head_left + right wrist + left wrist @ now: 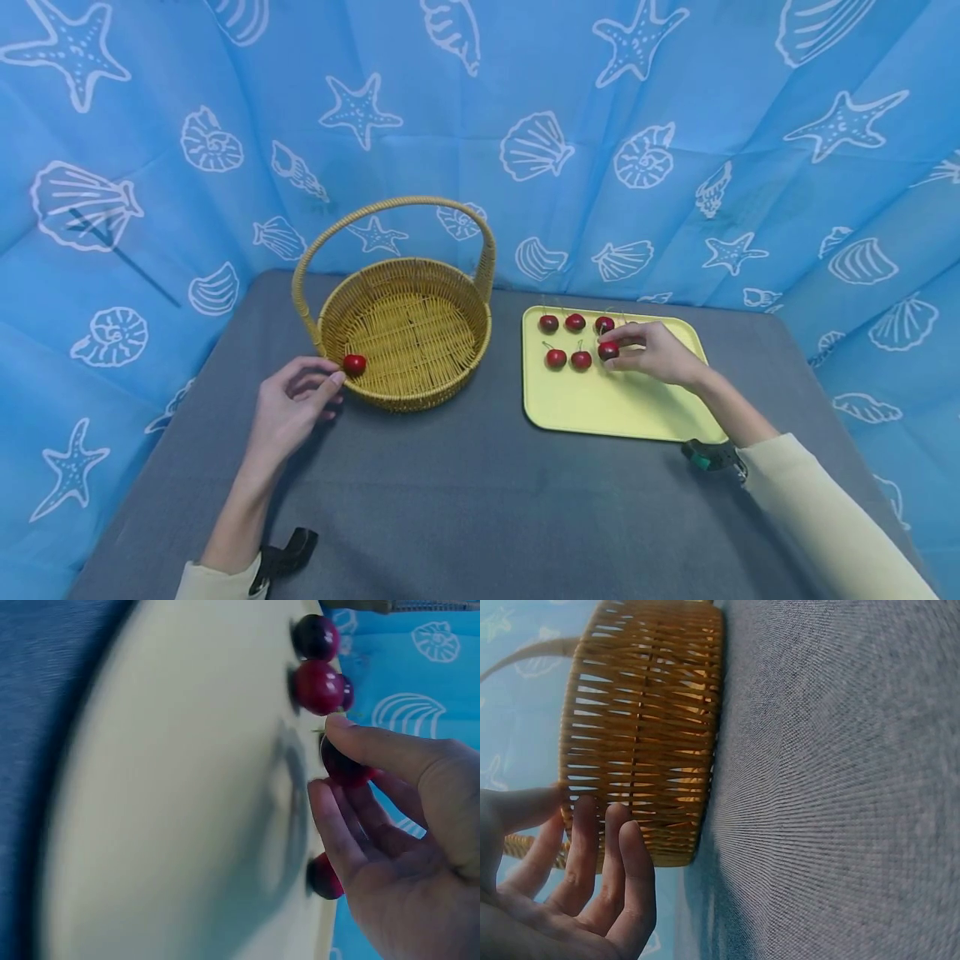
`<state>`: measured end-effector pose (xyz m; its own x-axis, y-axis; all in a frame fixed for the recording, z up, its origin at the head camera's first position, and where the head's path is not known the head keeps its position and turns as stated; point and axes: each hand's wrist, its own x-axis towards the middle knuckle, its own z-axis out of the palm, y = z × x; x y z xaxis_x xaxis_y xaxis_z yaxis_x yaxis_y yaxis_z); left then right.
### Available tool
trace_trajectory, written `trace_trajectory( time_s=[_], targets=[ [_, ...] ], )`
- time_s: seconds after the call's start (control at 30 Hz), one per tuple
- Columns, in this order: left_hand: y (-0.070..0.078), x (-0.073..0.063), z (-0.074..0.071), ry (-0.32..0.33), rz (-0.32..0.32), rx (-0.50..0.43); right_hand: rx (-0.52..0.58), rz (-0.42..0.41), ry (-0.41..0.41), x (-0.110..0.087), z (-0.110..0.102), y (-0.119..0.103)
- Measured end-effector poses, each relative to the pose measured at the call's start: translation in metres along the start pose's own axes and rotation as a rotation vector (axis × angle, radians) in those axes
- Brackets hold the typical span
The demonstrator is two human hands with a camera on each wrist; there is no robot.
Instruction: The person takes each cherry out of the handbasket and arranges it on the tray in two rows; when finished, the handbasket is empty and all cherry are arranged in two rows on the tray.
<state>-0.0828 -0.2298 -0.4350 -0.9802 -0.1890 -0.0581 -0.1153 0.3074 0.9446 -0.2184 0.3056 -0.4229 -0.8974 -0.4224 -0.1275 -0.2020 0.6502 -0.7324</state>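
Observation:
At the near left rim of a round wicker basket (412, 402), my left hand (292, 404) pinches the edge between thumb and forefinger. Its other fingers lie along the woven outer wall (641, 735) in the left wrist view. One red cherry (355, 364) is inside the basket, just past those fingertips. Over the yellow tray (600, 408), my right hand (652, 354) holds a dark red cherry (345, 761) between its thumb and fingers. Several other cherries (556, 358) with stems sit in two rows on the tray; another cherry (326, 877) is partly behind the hand.
The basket's tall arched handle (397, 202) rises over its back left. Grey cloth (465, 500) covers the table, and basket and tray stand apart on it. A blue curtain (450, 125) with shells and starfish hangs close behind and at both sides.

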Motion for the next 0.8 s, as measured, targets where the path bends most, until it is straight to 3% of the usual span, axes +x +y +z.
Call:
trace_trajectory(
  time_s=[0.43, 0.8],
  targets=[
    [-0.001, 0.0, -0.001, 0.006, 0.004, -0.002, 0.013, -0.037, 0.016, -0.007, 0.015, 0.01],
    [-0.001, 0.0, 0.0, -0.002, 0.006, -0.004, -0.002, -0.023, -0.016, -0.009, 0.009, 0.012]
  ],
)
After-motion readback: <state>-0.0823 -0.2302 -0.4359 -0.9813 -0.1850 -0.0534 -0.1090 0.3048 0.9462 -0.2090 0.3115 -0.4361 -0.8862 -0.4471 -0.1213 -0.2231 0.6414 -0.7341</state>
